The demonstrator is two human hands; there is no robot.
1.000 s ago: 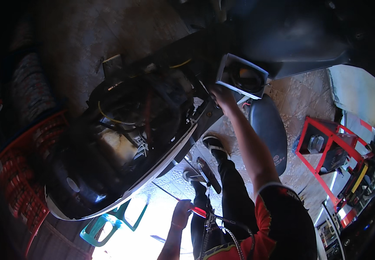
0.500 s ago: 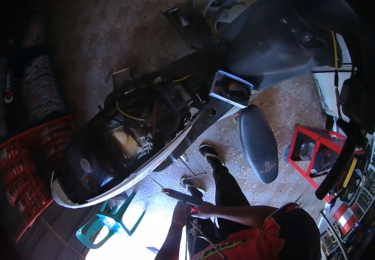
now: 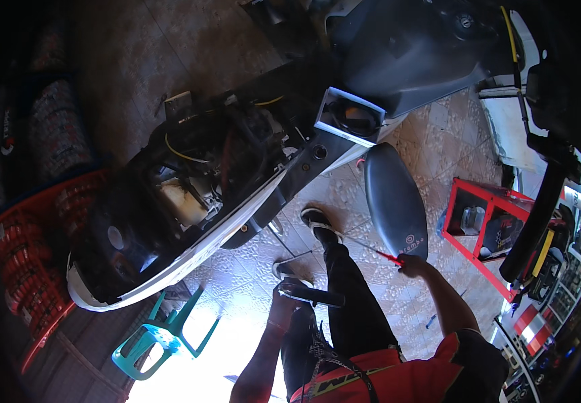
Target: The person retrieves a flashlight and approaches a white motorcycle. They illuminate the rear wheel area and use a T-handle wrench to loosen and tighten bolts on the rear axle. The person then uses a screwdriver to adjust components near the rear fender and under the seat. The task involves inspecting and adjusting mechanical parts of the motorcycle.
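My left hand (image 3: 285, 295) is closed round one end of a dark, elongated part (image 3: 320, 296), held in front of my legs; I cannot make out its exact kind. Out to the right, my right hand (image 3: 411, 266) grips a screwdriver (image 3: 390, 257) by its red handle. The long thin shaft points left toward my shoe. Just behind that hand, a black scooter seat (image 3: 396, 201) lies on the tiled floor. Ahead and to the left stands a scooter (image 3: 189, 245) with a white side edge, its seat opening exposing cables and inner parts.
An open box (image 3: 349, 115) with a dark item inside rests on the scooter. A green plastic stool (image 3: 144, 346) lies at lower left. A red-framed rack (image 3: 485, 232) and a glass display case (image 3: 569, 269) stand at right. Red-wrapped tires (image 3: 31, 269) fill the left.
My right hand has left the dark part and swung out to the right with the screwdriver. My left hand keeps the part, now turned the other way. The view has shifted slightly.
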